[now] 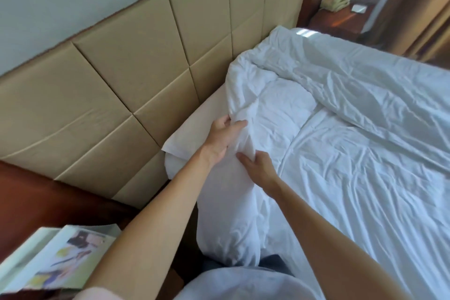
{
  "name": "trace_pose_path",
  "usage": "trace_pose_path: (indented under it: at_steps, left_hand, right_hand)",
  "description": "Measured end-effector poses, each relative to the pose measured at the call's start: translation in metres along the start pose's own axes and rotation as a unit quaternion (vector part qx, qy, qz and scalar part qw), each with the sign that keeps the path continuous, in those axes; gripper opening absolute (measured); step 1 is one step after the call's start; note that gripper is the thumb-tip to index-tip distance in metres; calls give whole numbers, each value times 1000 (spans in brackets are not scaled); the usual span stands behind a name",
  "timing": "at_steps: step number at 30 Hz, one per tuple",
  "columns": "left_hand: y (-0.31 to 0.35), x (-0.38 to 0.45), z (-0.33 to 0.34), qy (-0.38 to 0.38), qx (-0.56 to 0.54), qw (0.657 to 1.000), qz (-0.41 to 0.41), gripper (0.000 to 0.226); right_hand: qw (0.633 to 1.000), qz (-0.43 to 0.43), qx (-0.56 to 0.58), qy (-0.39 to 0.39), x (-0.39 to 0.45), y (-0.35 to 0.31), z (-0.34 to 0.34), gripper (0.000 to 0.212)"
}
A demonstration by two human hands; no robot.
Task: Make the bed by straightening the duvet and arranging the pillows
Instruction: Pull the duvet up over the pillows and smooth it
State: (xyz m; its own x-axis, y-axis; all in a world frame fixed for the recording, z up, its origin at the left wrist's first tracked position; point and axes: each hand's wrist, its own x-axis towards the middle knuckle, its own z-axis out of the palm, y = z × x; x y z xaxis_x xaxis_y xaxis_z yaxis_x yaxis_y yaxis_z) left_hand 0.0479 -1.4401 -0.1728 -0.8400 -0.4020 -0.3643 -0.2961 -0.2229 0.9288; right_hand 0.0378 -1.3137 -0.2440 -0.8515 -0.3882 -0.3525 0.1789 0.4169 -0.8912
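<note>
Against the headboard [136, 61], a rumpled white duvet [353, 129], edge bunched.

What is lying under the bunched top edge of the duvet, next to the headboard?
A flat white pillow pokes out from under the duvet against the headboard, one corner showing. The rest is covered, as is anything beneath the folds gathered by the left hand and right hand.

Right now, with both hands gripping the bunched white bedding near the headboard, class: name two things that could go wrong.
The left hand and right hand pinch only a fold of the duvet, so pulling may deepen its wrinkles. The pillow half buried under it could drag askew.
</note>
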Motion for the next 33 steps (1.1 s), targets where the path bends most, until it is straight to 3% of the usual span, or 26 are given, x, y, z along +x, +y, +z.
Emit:
trace_pose_path:
  at_steps: [3,5,8,9,11,12,14,17,20,23,26,29,31,33]
  left_hand:
    - [-19,-17,-17,71,149,986,37,54]
    - [-37,-31,-30,105,229,967,-23,89]
    - [-60,-49,-40,91,112,971,-192,113]
    - [-65,-55,-40,69,33,967,-244,111]
    - [-66,-67,-37,16,-85,957,-278,77]
    - [-66,-70,-35,-2,-111,954,-278,58]
    - [-64,-76,-33,-13,-132,952,-277,42]
    - [-62,-83,-38,-19,-171,958,-228,35]
    - [-68,-87,-45,7,-193,969,-153,47]
    - [-64,-95,-39,18,-218,973,-79,51]
    - [-49,-98,-22,-18,-206,978,-11,37]
    - [-30,-92,-4,-36,-115,991,56,23]
    - [-19,-88,7,-91,-9,991,96,8]
    - [-10,-86,19,-155,96,975,130,16]
  right_hand:
    - [995,24,86,47,-12,-3,-22,27]
    - [984,43,153,84,-15,-5,-36,25]
    - [960,75,247,112,-18,-10,-47,26]
    - [953,83,266,116,-19,-11,-48,26]
    - [948,92,281,118,-22,-13,-48,26]
    - [946,95,286,121,-24,-13,-47,26]
    - [941,100,300,121,-28,-15,-44,25]
    - [947,91,290,104,-27,-14,-41,22]
    - [965,56,252,52,-29,-19,-32,20]
    - [988,33,151,13,-49,-22,-21,58]
    - [995,3,90,-33,-78,-27,-18,68]
    - [992,-67,71,-80,-100,-30,-20,50]
    - [990,-123,36,-59,-103,-28,-21,53]
    - [988,-150,33,-18,-99,-23,-26,49]
